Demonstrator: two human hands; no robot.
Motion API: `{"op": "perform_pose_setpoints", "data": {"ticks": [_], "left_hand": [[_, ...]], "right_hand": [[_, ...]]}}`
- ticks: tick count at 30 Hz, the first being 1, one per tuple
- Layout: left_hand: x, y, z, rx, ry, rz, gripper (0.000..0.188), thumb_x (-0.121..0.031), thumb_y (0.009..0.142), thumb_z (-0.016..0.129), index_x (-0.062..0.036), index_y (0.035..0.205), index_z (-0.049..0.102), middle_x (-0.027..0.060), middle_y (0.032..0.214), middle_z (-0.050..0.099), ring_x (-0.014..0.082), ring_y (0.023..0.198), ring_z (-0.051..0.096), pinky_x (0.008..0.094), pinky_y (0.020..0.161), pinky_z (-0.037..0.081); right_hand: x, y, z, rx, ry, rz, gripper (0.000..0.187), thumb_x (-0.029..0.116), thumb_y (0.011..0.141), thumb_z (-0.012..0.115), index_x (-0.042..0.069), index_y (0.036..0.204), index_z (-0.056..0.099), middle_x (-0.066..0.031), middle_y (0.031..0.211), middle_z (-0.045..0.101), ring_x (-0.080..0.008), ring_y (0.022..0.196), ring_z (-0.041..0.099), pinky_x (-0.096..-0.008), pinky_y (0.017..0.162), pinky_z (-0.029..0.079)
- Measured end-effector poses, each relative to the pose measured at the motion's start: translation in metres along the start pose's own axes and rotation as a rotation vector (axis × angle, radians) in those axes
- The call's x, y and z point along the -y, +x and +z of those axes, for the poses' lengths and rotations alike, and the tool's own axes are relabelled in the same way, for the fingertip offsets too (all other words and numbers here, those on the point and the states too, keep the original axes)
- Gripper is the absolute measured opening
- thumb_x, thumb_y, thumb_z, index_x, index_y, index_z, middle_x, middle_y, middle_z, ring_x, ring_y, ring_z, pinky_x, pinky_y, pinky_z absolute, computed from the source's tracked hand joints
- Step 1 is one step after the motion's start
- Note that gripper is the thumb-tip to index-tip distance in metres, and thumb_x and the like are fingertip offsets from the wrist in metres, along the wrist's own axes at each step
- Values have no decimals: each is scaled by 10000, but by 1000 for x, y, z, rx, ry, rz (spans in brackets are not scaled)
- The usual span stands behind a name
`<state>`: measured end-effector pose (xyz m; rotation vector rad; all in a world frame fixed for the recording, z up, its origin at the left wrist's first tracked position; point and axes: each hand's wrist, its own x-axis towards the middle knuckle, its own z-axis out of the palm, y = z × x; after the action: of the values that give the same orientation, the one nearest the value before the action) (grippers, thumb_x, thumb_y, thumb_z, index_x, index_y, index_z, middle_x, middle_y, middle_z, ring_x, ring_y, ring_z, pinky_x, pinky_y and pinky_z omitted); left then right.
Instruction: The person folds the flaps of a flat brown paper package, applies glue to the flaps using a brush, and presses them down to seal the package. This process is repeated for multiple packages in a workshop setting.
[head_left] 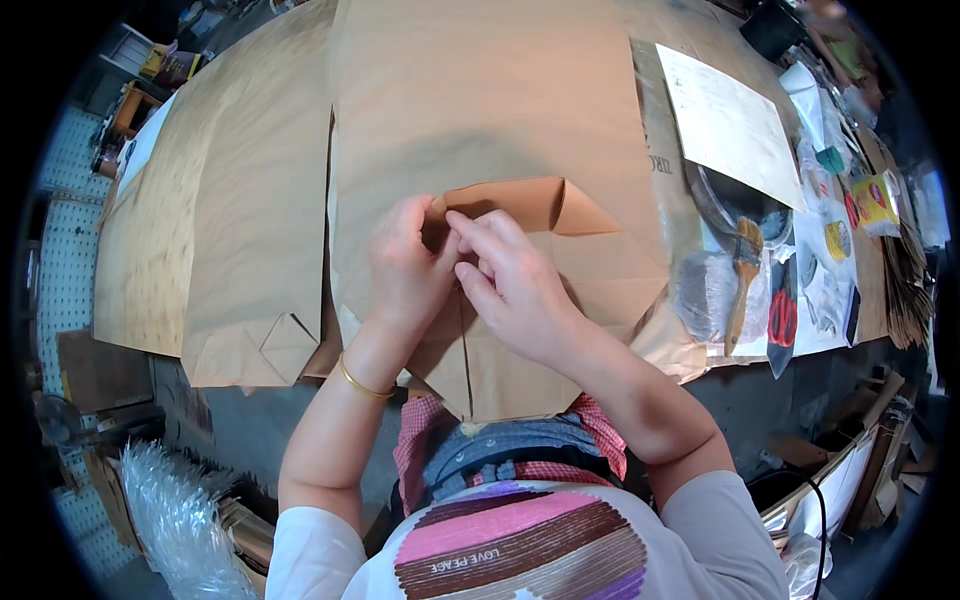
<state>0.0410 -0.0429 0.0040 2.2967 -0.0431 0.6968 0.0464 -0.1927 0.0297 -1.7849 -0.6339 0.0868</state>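
A large brown kraft paper bag (480, 110) lies lengthwise in front of me, its near end folded into angled flaps. My left hand (408, 265) is closed on the left corner of a raised paper flap (510, 200), pinching its edge. Close against it, my right hand (510, 275) reaches in with its index finger stretched to the same corner. The right thumb stands apart from that finger, over the fold. A triangular crease shows at the flap's right side. Part of the paper under both hands is hidden.
Another brown paper bag (258, 230) with a folded end lies at left on a wooden board (150, 240). To the right are a white sheet (730, 120), a dark basin (715, 205), a brush (745, 270) and red-handled scissors (782, 315). Clear plastic (180, 510) is bundled below left.
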Motion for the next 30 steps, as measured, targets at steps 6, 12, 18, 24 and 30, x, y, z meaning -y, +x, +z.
{"op": "perform_pose_setpoints", "data": {"ticks": [6, 12, 18, 24, 30], "left_hand": [[4, -3, 2, -8, -38, -69, 313, -69, 754, 746, 18, 1023, 612, 168, 912, 654, 339, 816, 648, 378, 704, 526], [6, -1, -1, 15, -121, -150, 303, -86, 763, 757, 8, 1022, 632, 155, 943, 675, 292, 835, 667, 349, 732, 532], [13, 0, -8, 72, -121, -75, 293, -55, 804, 691, 11, 1085, 639, 158, 965, 680, 270, 820, 665, 338, 779, 524], [16, 20, -43, 331, -330, -69, 292, -29, 852, 439, 35, 1024, 665, 167, 880, 690, 263, 811, 667, 321, 760, 516], [21, 49, -50, 577, -205, -215, 208, -67, 830, 462, 58, 884, 620, 183, 738, 633, 245, 656, 584, 355, 618, 464]], "right_hand": [[-9, 5, 2, 12, 8, -19, 353, 35, 849, 572, -45, 1193, 574, -156, 963, 572, -314, 796, 615, -405, 683, 504], [-6, 9, -4, 82, 31, 95, 420, 34, 818, 570, -30, 1233, 558, -138, 828, 600, -295, 731, 614, -393, 648, 497], [-5, 11, -6, 127, 44, 190, 458, 48, 808, 566, -18, 1261, 546, -158, 768, 634, -289, 661, 620, -391, 620, 493], [-2, 15, -2, 17, -36, 97, 252, 88, 826, 614, -8, 1058, 621, -144, 725, 645, -302, 636, 629, -397, 591, 491], [1, 27, 20, -121, -84, 40, 168, 133, 809, 683, 22, 722, 591, -139, 660, 609, -294, 576, 602, -391, 542, 479]]}}
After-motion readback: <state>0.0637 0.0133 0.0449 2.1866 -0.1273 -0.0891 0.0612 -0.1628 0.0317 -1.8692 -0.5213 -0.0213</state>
